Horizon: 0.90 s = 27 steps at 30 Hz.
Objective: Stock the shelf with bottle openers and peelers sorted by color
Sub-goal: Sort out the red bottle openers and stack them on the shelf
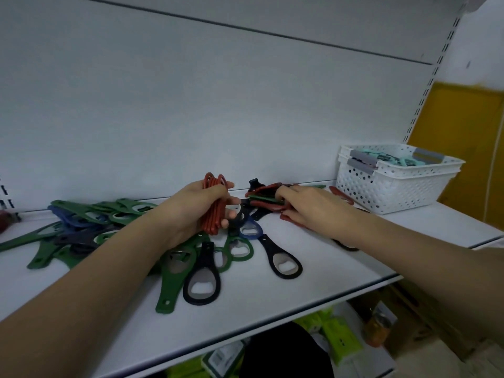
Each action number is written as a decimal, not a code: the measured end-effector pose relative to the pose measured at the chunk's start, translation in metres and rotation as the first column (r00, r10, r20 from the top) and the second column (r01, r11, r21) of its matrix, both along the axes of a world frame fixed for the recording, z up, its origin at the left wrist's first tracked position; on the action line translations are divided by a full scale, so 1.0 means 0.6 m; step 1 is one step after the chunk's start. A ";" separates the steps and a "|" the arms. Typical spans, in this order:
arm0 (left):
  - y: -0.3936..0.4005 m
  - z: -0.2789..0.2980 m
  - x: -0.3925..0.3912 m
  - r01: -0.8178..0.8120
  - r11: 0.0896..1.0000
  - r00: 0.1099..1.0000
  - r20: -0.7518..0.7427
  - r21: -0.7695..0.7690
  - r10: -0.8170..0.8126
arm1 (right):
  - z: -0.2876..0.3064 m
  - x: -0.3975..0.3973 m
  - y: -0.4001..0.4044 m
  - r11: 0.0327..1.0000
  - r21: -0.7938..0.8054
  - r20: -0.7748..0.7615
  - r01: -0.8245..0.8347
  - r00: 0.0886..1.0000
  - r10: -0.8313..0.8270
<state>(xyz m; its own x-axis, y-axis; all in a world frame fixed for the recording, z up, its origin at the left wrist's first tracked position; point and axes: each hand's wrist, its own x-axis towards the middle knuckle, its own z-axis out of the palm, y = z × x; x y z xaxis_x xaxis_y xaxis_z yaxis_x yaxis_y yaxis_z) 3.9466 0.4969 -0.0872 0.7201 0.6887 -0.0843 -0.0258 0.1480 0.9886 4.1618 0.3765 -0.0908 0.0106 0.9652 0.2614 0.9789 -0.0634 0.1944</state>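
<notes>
The step in hand looks to be gathering the red bottle openers out of the mixed lot: the left hand (203, 211) is clenched around a bundle of red openers (214, 205), held upright above the middle of the white shelf (313, 293), while the right hand (308, 205) reaches into the mixed pile of red, green and dark openers (266, 196) just to its right near the back wall, fingers curled down onto it; whether they actually pinch one is hard to tell, since the fingertips are buried among the pieces. The next move probably calls for teasing one red opener free of the green and black ones tangled with it, then adding it to the bundle without loosening the left grip. Loose black openers (283, 260) and a blue one (251, 229) lie near the front, and a spread of green openers (90, 214) covers the left side. At the far right stand stacked white perforated baskets (392, 186) holding pale teal items, perhaps peelers. Behind is a plain white back panel, a slotted upright on the right, a yellow wall beyond, and green packages on the shelf below.
</notes>
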 end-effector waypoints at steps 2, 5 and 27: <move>0.000 0.000 -0.001 -0.009 1.000 1.000 -0.005 0.003 0.009 | -0.002 0.013 -0.004 1.000 0.022 -0.043 -0.012 0.999 0.013; -0.001 0.001 -0.002 -0.012 1.000 1.000 -0.013 0.001 0.012 | -0.014 0.026 -0.010 0.996 0.063 -0.052 -0.058 0.997 0.061; -0.020 -0.001 -0.013 0.326 0.942 0.945 -0.011 0.074 -0.326 | 0.052 -0.035 -0.030 0.922 -0.256 -0.209 0.291 0.914 -0.346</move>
<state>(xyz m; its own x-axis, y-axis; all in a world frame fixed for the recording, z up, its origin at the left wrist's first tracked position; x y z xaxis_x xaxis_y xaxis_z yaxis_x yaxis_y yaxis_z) 3.9390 0.4850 -0.0878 0.9064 0.4204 -0.0409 0.0100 0.0755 0.9971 4.1406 0.3588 -0.0596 0.3639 0.9314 -0.0021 0.9314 -0.3639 -0.0050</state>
